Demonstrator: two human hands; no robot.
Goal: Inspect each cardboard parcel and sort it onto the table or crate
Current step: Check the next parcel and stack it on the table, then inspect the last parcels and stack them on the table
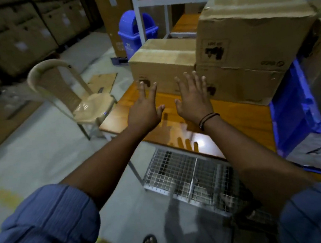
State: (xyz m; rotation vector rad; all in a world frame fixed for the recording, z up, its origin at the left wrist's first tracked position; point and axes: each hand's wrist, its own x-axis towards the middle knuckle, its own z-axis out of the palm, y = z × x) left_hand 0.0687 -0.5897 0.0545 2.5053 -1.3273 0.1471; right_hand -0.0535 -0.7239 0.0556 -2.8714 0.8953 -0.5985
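A wall of stacked cartons [14, 38] fills the far left, dim and blurred. The wooden bench [246, 119] runs from the middle of the view to the right, with a white shelf frame [138, 13] standing behind it.

On the right of the bench sits a big box [251, 31], taped along the top and dented at its upper edge. It is stacked on a lower box [242, 85] of much the same width. Just left of this stack, touching or very nearly touching it, a small box [164, 60] rests on the bench, sealed with tape and printed with a dark mark at its lower left corner.

A blue crate [288, 117] stands against the right end of the bench. Under the near edge of the bench is a wire rack [182, 171]. A beige plastic chair [66, 86] stands on the floor just left of the bench, with flat cardboard [102, 82] lying beyond it and a blue bin [136, 33] further back.

Both arms reach forward from rolled blue sleeves. The left hand [144, 111] and the right hand [193, 99] are open, palms down and fingers spread. They hover side by side over the bench, right in front of the small box, and grip nothing. Their fingertips overlap the box's front face, but contact cannot be told. A dark band [208, 119] circles the right wrist.
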